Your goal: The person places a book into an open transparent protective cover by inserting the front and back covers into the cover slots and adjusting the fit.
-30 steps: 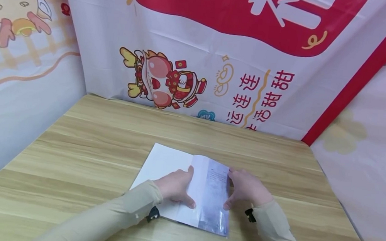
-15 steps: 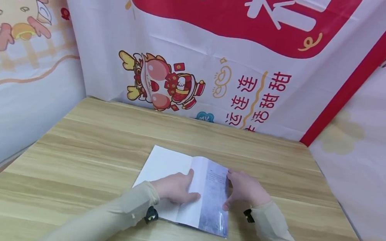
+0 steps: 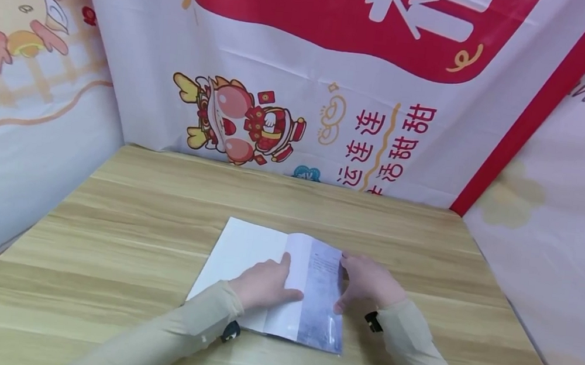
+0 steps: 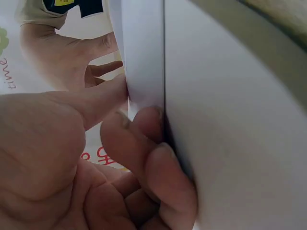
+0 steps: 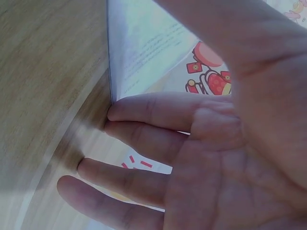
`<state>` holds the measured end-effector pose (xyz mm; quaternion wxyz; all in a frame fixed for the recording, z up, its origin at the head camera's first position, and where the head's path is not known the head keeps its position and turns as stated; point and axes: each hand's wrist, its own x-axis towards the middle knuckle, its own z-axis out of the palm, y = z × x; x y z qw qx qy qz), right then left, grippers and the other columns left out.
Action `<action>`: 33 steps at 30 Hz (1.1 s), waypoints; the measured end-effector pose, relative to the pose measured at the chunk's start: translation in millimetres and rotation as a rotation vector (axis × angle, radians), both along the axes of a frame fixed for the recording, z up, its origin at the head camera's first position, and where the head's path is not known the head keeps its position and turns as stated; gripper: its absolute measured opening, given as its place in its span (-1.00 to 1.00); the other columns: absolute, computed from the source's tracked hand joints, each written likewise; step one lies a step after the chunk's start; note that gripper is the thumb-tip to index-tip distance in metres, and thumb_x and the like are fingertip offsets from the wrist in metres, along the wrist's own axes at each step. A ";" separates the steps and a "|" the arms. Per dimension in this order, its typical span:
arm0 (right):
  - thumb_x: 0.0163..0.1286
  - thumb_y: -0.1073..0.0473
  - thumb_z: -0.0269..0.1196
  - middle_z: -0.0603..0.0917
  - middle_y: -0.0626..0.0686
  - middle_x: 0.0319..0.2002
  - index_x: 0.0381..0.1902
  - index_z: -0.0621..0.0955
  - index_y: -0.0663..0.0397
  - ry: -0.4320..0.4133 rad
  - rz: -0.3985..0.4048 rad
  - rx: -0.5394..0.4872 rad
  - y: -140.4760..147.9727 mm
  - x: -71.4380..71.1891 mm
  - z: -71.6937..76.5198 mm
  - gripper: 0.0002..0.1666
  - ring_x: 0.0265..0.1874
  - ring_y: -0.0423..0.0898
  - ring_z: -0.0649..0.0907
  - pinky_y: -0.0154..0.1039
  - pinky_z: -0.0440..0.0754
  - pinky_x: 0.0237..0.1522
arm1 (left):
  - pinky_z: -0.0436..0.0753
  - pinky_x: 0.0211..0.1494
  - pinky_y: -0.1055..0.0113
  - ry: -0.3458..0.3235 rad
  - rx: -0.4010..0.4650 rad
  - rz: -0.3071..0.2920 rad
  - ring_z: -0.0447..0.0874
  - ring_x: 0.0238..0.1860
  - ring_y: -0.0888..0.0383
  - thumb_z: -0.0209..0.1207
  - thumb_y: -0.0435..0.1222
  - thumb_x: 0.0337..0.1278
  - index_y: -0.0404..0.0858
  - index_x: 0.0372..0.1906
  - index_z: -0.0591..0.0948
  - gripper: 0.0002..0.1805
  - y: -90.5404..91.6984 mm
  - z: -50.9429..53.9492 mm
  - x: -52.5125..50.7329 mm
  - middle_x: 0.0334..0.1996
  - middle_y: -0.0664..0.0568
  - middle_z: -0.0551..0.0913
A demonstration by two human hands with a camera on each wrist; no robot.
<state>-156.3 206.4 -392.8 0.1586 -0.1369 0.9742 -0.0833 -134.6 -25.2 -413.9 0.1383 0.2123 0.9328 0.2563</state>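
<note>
A book (image 3: 246, 245) lies open on the wooden table, its left side plain white. On its right side is a glossy grey-purple flap (image 3: 318, 308) with small print near the top. My left hand (image 3: 260, 282) rests on the book near the fold, index finger and thumb spread apart. In the left wrist view, other fingers (image 4: 165, 177) of that hand bend against the white paper. At the flap's outer edge is my right hand (image 3: 372, 281), index finger by the upper corner and thumb lower down. The right wrist view shows its fingers (image 5: 153, 108) mostly straight, one touching the corner.
The wooden table (image 3: 164, 193) extends around the book on all sides. A printed cloth (image 3: 283, 58) hangs along the back edge, and further cloths (image 3: 556, 243) hang at the sides. Dark bands (image 3: 374, 321) are worn on both wrists.
The left thumb has shifted up the page from its lower position. The right hand stays at the flap's edge. The whole view has shifted slightly.
</note>
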 end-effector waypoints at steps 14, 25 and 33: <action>0.42 0.17 0.24 0.70 0.17 -0.21 0.00 0.61 0.36 0.074 0.054 -0.315 26.5 -24.6 -3.2 -0.66 -0.19 0.07 0.66 0.03 0.63 -0.08 | 0.56 0.15 0.06 -0.006 0.006 -0.016 0.60 0.06 -0.21 0.37 0.04 0.07 -0.57 0.43 0.15 0.06 -3.0 2.8 -0.9 0.08 -0.47 0.54; 0.42 0.26 0.21 0.65 0.32 -0.05 0.29 0.39 0.46 0.023 -0.245 -0.580 16.5 -26.0 -6.2 -0.43 -0.09 0.13 0.67 0.00 0.66 -0.08 | 0.55 0.16 0.05 0.001 0.018 -0.011 0.59 0.07 -0.22 0.36 0.03 0.09 -0.58 0.42 0.15 0.05 -3.1 1.6 1.0 0.08 -0.47 0.54; 0.37 0.37 0.20 0.51 0.37 0.03 0.35 0.27 0.48 -0.072 -0.410 -0.855 15.2 -30.1 -7.9 -0.35 -0.15 0.11 0.63 0.01 0.63 -0.03 | 0.55 0.16 0.05 -0.009 0.023 0.004 0.59 0.08 -0.21 0.36 0.01 0.10 -0.57 0.42 0.15 0.04 -3.7 3.6 -0.4 0.08 -0.47 0.54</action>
